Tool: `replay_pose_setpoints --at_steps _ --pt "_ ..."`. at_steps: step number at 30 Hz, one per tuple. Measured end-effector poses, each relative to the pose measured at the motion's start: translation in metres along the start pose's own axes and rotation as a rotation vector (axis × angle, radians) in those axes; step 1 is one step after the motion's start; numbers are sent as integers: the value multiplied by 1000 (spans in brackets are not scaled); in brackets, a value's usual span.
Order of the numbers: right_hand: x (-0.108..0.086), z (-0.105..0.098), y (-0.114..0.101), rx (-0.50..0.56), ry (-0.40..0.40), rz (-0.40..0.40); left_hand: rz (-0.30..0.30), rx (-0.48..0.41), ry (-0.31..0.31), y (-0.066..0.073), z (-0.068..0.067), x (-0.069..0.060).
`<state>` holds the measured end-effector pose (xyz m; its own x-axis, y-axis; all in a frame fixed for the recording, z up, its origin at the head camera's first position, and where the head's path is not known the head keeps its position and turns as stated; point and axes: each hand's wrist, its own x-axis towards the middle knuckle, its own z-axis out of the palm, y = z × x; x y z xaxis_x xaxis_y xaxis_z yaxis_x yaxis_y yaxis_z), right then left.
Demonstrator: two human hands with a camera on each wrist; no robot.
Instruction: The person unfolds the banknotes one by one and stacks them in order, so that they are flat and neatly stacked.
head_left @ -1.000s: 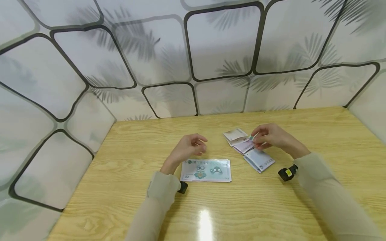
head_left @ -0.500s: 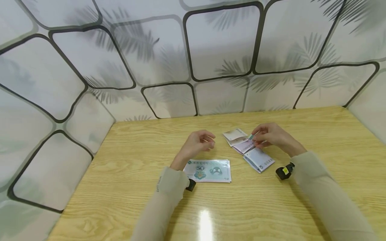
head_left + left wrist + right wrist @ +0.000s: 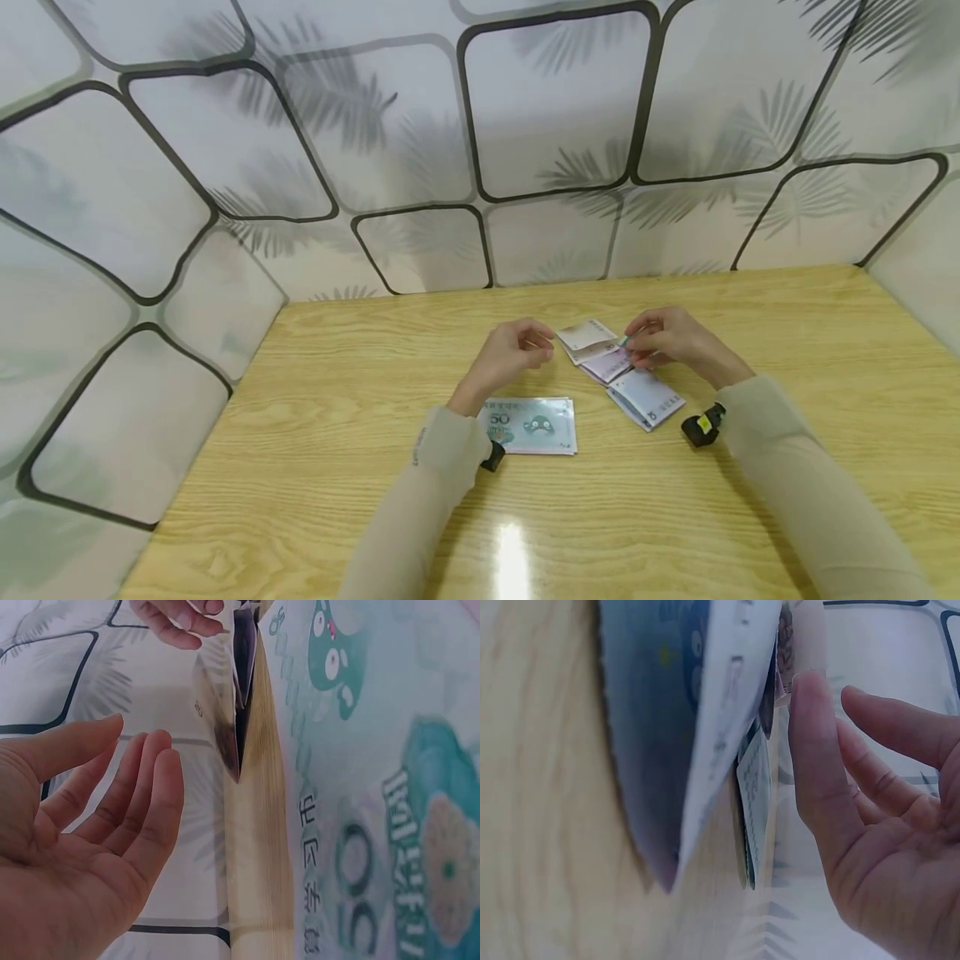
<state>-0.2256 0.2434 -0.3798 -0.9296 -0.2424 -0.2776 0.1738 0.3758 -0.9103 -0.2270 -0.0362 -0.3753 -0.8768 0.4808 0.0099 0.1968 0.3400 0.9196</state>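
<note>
In the head view my left hand (image 3: 517,354) hovers above the table, just left of the folded notes, fingers loosely bent. Nothing is in its grasp in the left wrist view, where thumb and fingers stand apart. My right hand (image 3: 671,342) is over the right side of the folded notes; its fingers are apart in the right wrist view, and whether a fingertip touches paper I cannot tell. The folded play banknotes include a beige one (image 3: 587,335), a purple one (image 3: 609,365), a blue one (image 3: 647,398) and a green one (image 3: 755,802), mostly hidden in the head view.
A flat stack of play banknotes, a green 50 (image 3: 538,427) on top, lies in front of my left hand, partly covered by the left forearm. The wooden table (image 3: 622,517) meets a patterned wall covering (image 3: 555,108) at its back edge.
My left hand has moved right and slightly away from me, from behind the flat stack to beside the folded beige note. The right hand and the notes have hardly moved.
</note>
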Motion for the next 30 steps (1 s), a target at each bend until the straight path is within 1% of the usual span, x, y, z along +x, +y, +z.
replay_pose_setpoints --at_steps 9,12,16,23,26,30 --pt "4 0 2 1 -1 4 9 78 22 6 12 11" --pt "6 0 3 0 -3 10 -4 95 31 7 16 14" --pt "7 1 3 -1 1 21 -38 106 43 7 21 20" --pt "9 2 4 0 -2 26 -61 146 48 6 27 27" --pt "9 2 4 -5 -1 29 -67 179 45 7 28 30" --pt "9 2 2 -9 -1 42 -71 245 40 6 30 33"
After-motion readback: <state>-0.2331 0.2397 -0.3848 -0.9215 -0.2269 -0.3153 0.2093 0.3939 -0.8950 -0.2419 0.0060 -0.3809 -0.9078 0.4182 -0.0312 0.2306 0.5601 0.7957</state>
